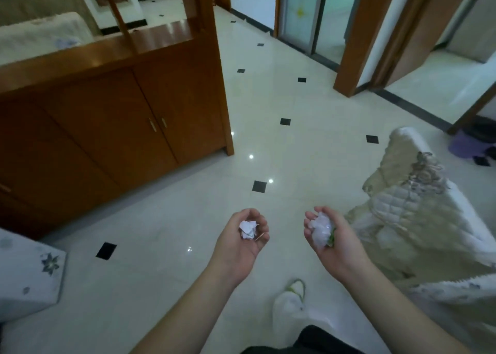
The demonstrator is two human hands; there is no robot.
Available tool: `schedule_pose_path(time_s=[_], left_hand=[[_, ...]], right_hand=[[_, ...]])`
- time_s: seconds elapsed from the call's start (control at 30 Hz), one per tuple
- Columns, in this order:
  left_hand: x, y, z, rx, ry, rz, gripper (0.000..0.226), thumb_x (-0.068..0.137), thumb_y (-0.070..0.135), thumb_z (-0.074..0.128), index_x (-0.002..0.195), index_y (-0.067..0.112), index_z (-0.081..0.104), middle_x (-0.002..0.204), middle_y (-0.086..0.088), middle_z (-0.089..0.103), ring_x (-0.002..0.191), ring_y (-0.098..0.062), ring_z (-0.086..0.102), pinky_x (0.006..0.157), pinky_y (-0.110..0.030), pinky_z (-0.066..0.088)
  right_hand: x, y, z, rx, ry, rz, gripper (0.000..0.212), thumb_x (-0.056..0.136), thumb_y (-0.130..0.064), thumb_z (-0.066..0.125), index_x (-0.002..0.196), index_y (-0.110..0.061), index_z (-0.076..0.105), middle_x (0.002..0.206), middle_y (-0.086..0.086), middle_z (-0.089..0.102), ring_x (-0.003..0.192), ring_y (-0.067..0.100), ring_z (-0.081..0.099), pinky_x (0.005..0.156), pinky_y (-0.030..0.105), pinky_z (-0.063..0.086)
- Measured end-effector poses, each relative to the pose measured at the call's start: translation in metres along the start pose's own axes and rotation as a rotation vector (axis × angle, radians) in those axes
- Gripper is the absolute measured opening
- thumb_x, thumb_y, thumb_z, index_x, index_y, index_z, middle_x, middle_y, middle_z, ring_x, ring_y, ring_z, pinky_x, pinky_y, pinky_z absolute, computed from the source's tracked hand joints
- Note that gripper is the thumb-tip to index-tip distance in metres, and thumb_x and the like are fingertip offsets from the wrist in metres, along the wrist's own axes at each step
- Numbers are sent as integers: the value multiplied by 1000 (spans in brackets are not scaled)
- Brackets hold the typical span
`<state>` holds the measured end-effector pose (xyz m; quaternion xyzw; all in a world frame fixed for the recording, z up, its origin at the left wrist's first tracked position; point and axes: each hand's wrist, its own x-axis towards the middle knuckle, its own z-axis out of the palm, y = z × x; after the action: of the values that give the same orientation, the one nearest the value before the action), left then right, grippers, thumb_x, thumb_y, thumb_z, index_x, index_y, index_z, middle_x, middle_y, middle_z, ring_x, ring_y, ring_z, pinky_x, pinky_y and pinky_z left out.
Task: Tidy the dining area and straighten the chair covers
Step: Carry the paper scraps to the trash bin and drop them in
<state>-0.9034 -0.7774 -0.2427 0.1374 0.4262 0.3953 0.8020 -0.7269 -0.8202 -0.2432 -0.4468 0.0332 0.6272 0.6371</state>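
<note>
- Nearest me, both palms are turned up over the tiled floor (166,246), each cupping a small load of rubbish
- The left hand (243,242) is half curled, fingers bent loosely round a crumpled scrap of white paper (248,229); a thin pale sliver, a toothpick perhaps, pokes out beside it
- The right hand (331,242) is cupped the same way round a wad of clear plastic wrap (320,228) with a bit of green at its edge; what the green is I cannot tell
- Both loads look featherlight and springy, so I'd judge they will uncrumple and slide off a flat palm; the fingers want to close over the top, and the sliver needs pinching against the paper or it will drop
- Below the right wrist a white slipper with green straps (291,298) sits on the floor
- Just to the right stands a chair under a quilted cream chair cover (402,219), rumpled and bunched at its top, fringe hanging askew
- That cover looks soft, thick and limp; I'd take it at the top corners or side seams with both hands and pull down evenly, which seems to want the rubbish binned first
- At the left edge, the corner of a flower-patterned cloth (29,267)
- Further left and back, the wooden cabinet (112,128) with closed doors
- Farthest off, dark specks of litter lie on the floor by the glass doors (308,12)
</note>
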Motion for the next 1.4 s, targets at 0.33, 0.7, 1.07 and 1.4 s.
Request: schedule_pose_path(time_s=[0.33,0.7,1.07,1.4], left_hand=[[165,48,136,196,4,-8,25,93,16,47,69,12,47,58,-5,42,49,-13,38,45,-24,29],[332,78,243,189,-104,-116,16,77,17,58,64,14,48,62,-4,45,50,-13,37,41,-22,28],[500,170,334,286,-297,-194,23,83,26,57,67,15,46,64,-3,44,53,-14,35,48,-24,28],[627,159,446,460,-358,-341,16,79,17,58,68,14,46,62,-4,45,54,-15,37,49,-25,29]], right_hand=[[156,-128,28,59,27,-39,9,92,-19,53,87,-12,57,77,6,61,56,17,58,54,24,51],[282,-239,60,173,107,-119,7,90,-16,54,91,-10,55,79,7,59,55,18,54,51,24,49],[433,-330,142,89,231,-144,10,94,-13,42,84,-12,46,77,8,48,53,18,40,57,26,34],[502,-438,124,243,381,-287,8,90,-13,52,85,-9,55,78,8,59,57,20,52,61,28,41]])
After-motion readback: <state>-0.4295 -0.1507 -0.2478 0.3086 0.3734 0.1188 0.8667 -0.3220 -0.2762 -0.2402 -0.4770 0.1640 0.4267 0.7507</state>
